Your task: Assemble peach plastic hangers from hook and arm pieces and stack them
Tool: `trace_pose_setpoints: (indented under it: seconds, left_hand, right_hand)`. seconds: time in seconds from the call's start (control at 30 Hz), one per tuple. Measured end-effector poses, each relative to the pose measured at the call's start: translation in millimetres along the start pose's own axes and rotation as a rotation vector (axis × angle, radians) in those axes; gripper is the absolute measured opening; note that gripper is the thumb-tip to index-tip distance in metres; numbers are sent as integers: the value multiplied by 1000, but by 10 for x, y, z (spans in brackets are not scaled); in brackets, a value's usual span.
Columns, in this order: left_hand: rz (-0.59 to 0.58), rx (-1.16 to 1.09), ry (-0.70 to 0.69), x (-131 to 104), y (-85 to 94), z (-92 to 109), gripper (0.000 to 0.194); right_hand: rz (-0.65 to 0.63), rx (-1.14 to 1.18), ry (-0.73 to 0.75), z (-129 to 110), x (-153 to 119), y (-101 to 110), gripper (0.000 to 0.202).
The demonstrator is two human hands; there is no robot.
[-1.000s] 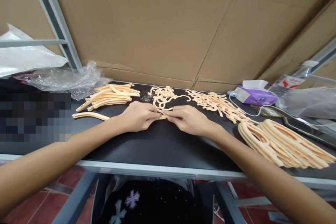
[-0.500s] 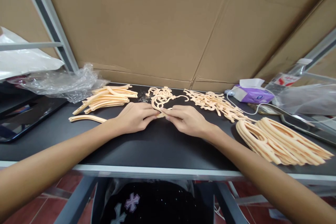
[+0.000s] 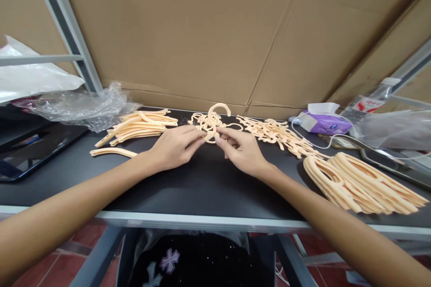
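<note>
In the middle of the table my left hand (image 3: 178,145) is closed, fingertips pinching the end of a peach-coloured plastic hanger arm (image 3: 112,151). A curved bar, probably the same arm, shows past my left wrist; its middle is hidden. My right hand (image 3: 244,148) pinches the lower end of a hanger hook (image 3: 220,106), which stands upright with its curve at the top. The two parts meet between my fingertips; whether they are joined I cannot tell. Just behind lies a small pile of ring-shaped and hooked pieces (image 3: 198,119).
Loose hanger arms (image 3: 138,128) are heaped at left, hooks (image 3: 276,134) at right. Stacked hangers (image 3: 363,184) lie front right. Around them are a tissue pack (image 3: 325,121), white cable (image 3: 332,138), bottle (image 3: 373,98), clear plastic bag (image 3: 94,105) and dark tablet-like device (image 3: 40,148). Cardboard (image 3: 202,31) stands behind.
The hook between my hands has turned from lying low to standing upright. My right fingers have shifted their grip on it, while my left hand has stayed nearly in place.
</note>
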State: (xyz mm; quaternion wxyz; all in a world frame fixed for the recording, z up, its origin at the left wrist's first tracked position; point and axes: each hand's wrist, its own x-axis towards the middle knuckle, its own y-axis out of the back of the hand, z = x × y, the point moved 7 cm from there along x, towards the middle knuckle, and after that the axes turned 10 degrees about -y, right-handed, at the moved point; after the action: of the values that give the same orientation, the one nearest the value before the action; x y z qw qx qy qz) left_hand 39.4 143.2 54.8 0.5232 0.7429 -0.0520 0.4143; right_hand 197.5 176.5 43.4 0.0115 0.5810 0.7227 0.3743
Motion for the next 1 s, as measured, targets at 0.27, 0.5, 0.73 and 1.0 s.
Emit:
trace_pose_setpoints:
  seconds: [0.27, 0.5, 0.73, 1.0]
  left_hand:
    - [15, -6, -18, 25, 17, 47, 27]
    - [-14, 117, 24, 20, 46, -39, 20]
    - [-224, 59, 62, -63, -165, -91, 21]
    - [-287, 42, 74, -69, -213, -87, 22]
  right_hand:
    - [-47, 275, -204, 143, 47, -32, 51]
    - [-7, -47, -206, 183, 133, 123, 33]
    - [-42, -457, -200, 274, 122, 58, 29]
    - [-54, -656, -130, 230, 92, -9, 29]
